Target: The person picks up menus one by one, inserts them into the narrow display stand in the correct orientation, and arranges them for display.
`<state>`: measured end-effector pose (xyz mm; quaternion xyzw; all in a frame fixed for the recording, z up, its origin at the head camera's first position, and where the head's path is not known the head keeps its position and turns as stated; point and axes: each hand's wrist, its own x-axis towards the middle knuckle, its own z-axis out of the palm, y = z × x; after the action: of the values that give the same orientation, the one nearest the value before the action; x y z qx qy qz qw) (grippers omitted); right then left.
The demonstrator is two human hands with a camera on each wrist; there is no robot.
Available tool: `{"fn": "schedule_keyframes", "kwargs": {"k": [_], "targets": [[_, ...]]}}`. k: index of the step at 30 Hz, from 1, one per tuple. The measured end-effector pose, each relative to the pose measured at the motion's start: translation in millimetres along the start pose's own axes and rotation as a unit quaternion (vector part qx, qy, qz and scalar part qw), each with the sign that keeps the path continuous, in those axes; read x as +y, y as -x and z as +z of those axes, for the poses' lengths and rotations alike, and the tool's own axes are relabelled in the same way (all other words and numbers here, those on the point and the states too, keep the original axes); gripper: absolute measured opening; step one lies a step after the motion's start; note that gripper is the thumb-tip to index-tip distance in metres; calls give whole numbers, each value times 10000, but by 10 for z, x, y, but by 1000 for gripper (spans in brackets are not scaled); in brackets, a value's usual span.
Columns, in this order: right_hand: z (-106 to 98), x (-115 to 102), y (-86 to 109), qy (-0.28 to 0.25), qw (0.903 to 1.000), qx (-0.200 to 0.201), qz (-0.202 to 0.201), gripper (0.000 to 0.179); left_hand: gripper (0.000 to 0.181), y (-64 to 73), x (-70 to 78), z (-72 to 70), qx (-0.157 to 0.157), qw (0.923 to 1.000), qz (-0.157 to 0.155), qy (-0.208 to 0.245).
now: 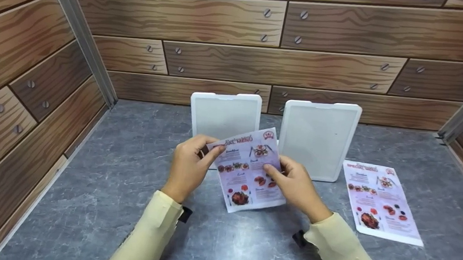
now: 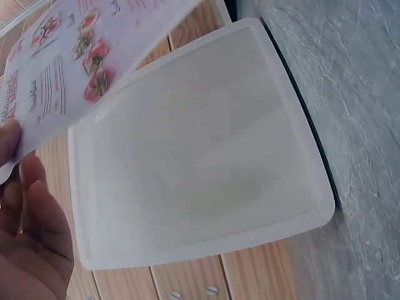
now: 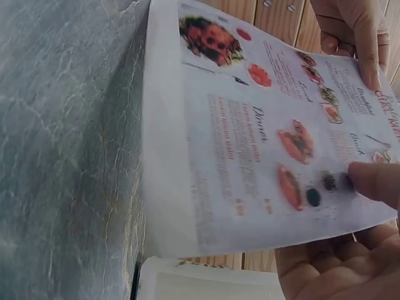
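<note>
Both hands hold up a printed menu sheet [image 1: 249,170] above the tabletop, its printed side toward the head camera. My left hand [image 1: 190,164] pinches the sheet near its upper left corner, thumb on the front. On the right edge, my right hand [image 1: 299,185] grips it with the thumb on the print and the other fingers behind. Behind the sheet stands a white display frame [image 1: 226,113], its lower part partly hidden. A second white frame [image 1: 318,140] stands to its right. In the left wrist view, a blank white frame panel [image 2: 200,150] fills the middle.
A matching menu sheet [image 1: 381,201] lies flat on the grey marbled table [image 1: 88,201] at the right. Wood-plank-patterned walls [image 1: 220,62] enclose the back and sides, with metal corner posts [image 1: 87,38] at left and right.
</note>
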<state>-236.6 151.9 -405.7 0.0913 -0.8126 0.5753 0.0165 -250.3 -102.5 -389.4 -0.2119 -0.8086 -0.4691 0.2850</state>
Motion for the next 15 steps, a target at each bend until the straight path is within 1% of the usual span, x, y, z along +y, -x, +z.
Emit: {"fn": "schedule_keyframes", "kwargs": {"k": [6, 12, 15], "targets": [[-51, 13, -11, -32, 9999, -122, 76, 24, 11, -19, 28, 51, 115, 9997, -37, 212], [-44, 23, -12, -256, 9993, -183, 215, 25, 13, 4, 39, 64, 47, 9993, -85, 348], [-46, 12, -12, -299, 9993, -157, 146, 25, 16, 17, 34, 52, -9, 9990, -113, 442]]}}
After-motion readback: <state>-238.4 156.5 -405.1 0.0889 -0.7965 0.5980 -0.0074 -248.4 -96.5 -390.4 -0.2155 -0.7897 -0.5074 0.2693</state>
